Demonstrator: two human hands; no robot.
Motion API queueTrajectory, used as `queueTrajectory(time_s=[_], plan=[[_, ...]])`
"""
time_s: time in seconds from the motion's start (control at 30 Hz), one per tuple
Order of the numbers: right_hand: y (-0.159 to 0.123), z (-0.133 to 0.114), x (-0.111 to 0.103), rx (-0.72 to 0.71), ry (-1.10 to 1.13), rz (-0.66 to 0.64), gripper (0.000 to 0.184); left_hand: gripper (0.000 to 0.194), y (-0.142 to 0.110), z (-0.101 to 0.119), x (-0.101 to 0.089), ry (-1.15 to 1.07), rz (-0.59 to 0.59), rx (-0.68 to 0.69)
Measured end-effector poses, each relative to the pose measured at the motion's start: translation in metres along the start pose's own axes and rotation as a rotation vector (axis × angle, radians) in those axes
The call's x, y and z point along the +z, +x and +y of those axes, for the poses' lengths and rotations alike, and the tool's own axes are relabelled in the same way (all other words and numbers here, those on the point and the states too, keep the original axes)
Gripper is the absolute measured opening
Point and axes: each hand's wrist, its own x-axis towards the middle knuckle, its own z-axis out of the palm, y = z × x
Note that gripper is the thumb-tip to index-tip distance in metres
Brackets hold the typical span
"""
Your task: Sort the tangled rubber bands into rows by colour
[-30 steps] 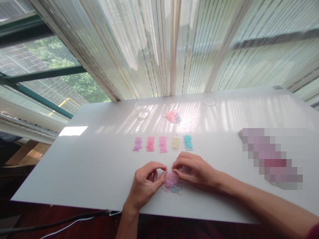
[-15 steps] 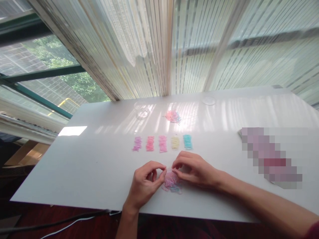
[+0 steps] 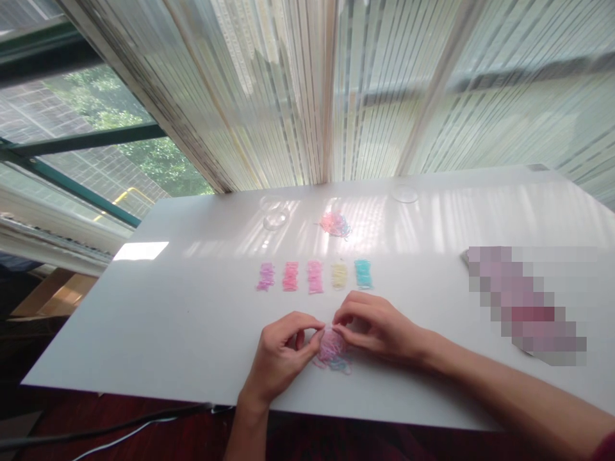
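My left hand (image 3: 288,349) and my right hand (image 3: 377,326) meet fingertip to fingertip above a loose pile of small elastic bands (image 3: 332,351), mostly pink and purple with some blue. Each hand pinches thumb against forefinger. A thin pale elastic band (image 3: 329,328) seems to span between the two pinches, though its outline is faint. Beyond my hands, bands lie sorted by colour in neat stacks: purple (image 3: 266,276), coral pink (image 3: 290,276), pink (image 3: 315,276), yellow (image 3: 339,276) and turquoise (image 3: 364,274).
A second mixed heap of bands (image 3: 335,223) lies farther back on the white table (image 3: 158,320). Clear round dishes or lids stand at back left (image 3: 275,219) and back right (image 3: 405,193). A blurred-out pinkish item (image 3: 523,301) is at right. Curtains (image 3: 298,96) border the far edge.
The two pinches hold nearly the same place over the pile, with the left fingertips slightly nearer the right. The whole view has shifted very slightly.
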Motion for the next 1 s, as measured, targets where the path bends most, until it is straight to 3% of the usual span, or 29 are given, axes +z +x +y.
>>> queueTrajectory(time_s=[1.0], plan=[[0.0017,-0.0011,-0.0011,-0.004,-0.015,0.021,0.011,0.005,0.002,-0.0006,0.0006,0.076,0.024,-0.018]])
